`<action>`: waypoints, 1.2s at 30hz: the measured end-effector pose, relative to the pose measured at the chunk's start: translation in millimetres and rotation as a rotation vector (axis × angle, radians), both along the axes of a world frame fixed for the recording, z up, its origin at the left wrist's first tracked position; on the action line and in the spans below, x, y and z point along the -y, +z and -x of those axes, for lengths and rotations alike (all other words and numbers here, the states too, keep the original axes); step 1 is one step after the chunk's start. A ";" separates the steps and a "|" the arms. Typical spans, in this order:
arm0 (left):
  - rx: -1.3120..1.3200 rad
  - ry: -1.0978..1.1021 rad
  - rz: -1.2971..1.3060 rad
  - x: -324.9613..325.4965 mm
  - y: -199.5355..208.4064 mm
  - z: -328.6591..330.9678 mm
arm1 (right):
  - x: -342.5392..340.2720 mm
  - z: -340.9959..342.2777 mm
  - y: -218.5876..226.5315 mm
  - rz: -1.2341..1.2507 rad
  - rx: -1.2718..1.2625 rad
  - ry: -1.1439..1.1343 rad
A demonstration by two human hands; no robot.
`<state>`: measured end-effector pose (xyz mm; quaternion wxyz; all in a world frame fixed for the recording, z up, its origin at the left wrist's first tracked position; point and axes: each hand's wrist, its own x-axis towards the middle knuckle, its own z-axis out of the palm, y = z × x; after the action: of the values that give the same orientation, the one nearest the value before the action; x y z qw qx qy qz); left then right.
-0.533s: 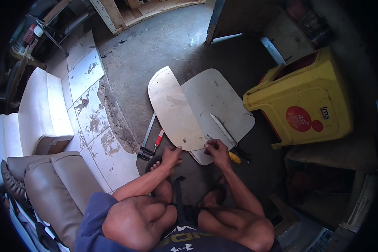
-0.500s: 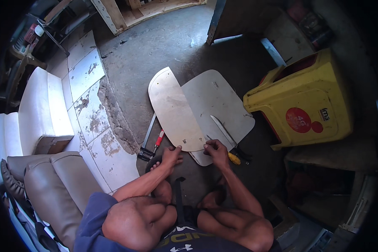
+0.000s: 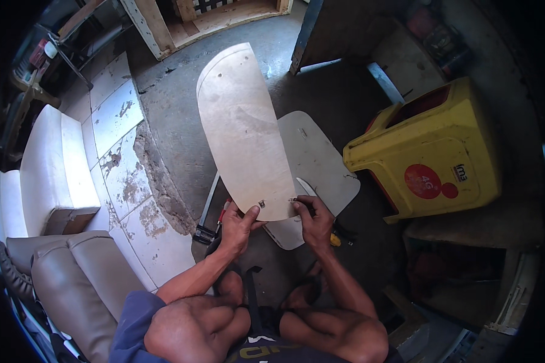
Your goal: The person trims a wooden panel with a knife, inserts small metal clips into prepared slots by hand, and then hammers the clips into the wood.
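The left hand (image 3: 236,231) and right hand (image 3: 316,222) are clamping their fingers on the near edge of the panel (image 3: 239,124). Steadying it is probably calling for an even grip. Pale, scuffed and curving along its left side, it is overlapping the board (image 3: 318,160) on the right.

Looks down and forward from the person's head through a wide fisheye lens, over knees (image 3: 172,333) close near the lower edge, past left hand (image 3: 238,228) and right hand (image 3: 313,221) farther out, to floor (image 3: 275,78) well beyond.
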<state>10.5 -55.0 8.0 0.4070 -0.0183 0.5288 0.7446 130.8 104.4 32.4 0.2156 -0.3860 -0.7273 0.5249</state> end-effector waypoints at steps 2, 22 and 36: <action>-0.067 0.000 -0.045 -3.3 13.1 0.9 | -1.9 1.5 7.9 -0.064 -0.025 0.001; -0.306 -0.039 -0.060 -4.8 34.1 -5.5 | -1.5 3.4 26.5 -0.278 -0.052 0.067; -0.389 -0.080 -0.014 -4.3 42.2 -5.4 | -0.7 1.3 27.9 -0.261 -0.056 0.050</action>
<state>15.9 -50.7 50.1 0.3265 0.1500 0.5925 0.7210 129.5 105.1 60.4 0.2710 -0.3216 -0.7926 0.4414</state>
